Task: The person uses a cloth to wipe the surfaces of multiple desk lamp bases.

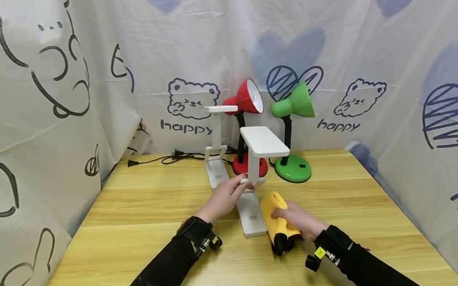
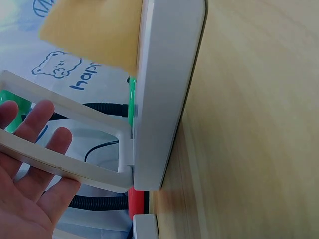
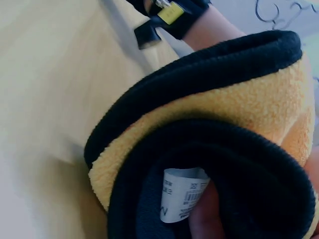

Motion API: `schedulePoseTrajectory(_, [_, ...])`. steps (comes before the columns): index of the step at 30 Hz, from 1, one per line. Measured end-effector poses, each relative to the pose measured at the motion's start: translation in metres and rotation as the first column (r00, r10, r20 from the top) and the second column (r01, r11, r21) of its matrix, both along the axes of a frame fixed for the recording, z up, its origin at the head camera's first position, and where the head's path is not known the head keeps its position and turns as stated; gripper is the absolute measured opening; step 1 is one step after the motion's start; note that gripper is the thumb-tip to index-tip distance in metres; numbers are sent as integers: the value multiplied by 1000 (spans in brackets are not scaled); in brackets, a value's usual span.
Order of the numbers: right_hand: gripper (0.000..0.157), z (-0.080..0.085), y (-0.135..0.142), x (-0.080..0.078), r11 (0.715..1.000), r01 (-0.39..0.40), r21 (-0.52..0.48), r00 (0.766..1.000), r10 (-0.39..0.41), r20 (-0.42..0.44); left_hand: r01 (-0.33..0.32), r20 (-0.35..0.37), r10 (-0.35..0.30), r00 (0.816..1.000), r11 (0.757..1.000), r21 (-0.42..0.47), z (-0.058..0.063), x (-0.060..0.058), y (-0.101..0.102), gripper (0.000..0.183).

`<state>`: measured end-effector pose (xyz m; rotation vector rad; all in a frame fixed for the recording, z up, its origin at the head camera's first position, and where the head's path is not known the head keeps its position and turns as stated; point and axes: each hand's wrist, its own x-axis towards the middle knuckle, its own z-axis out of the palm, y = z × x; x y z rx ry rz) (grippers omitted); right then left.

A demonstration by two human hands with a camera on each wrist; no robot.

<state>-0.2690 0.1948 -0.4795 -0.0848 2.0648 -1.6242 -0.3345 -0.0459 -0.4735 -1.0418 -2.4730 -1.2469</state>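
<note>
My left hand (image 1: pixel 223 199) holds the hinged lower arm of a white folding desk lamp (image 1: pixel 253 218) standing on the table. In the left wrist view, fingers (image 2: pixel 61 140) curl around the lamp's open frame (image 2: pixel 94 178), beside its base. To the right of that base, my right hand (image 1: pixel 301 220) grips a folded yellow cloth (image 1: pixel 273 209) with black edging. The right wrist view shows the cloth's rolled black border (image 3: pixel 199 64) and a white label (image 3: pixel 182 194) inside the fold; most of the right hand is hidden there.
Behind the held lamp stand a second white desk lamp (image 1: pixel 217 173), a red lamp (image 1: pixel 243 98) and a green lamp (image 1: pixel 293 103). Black cords with plugs (image 1: pixel 132 162) lie along the back edge of the wooden table (image 1: pixel 157 213). A printed curtain (image 1: pixel 188 51) hangs behind and at the sides.
</note>
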Motion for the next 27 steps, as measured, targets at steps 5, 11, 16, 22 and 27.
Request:
schedulePoseTrajectory(5, [41, -3, -9, -27, 996, 94, 12, 996, -94, -9, 1, 7, -1, 1000, 1000, -5, -1, 0, -1, 27])
schedulePoseTrajectory(11, [35, -4, -17, -57, 973, 202, 108, 978, -194, -76, -2, 5, 2, 1000, 1000, -8, 2, 2, -1, 25])
schedulePoseTrajectory(16, [34, -4, -20, -74, 964, 222, 147, 973, -209, -96, -19, 4, 19, 1000, 1000, -11, 3, 2, 0, 24])
schedulePoseTrajectory(22, [34, -5, -20, -74, 966, 212, 146, 975, -198, -101, -16, -3, 16, 1000, 1000, -8, 0, 1, -1, 23])
schedulePoseTrajectory(27, [33, -3, -18, -57, 980, 164, 113, 982, -152, -110, -13, 2, 13, 1000, 1000, 2, 0, 0, -1, 24])
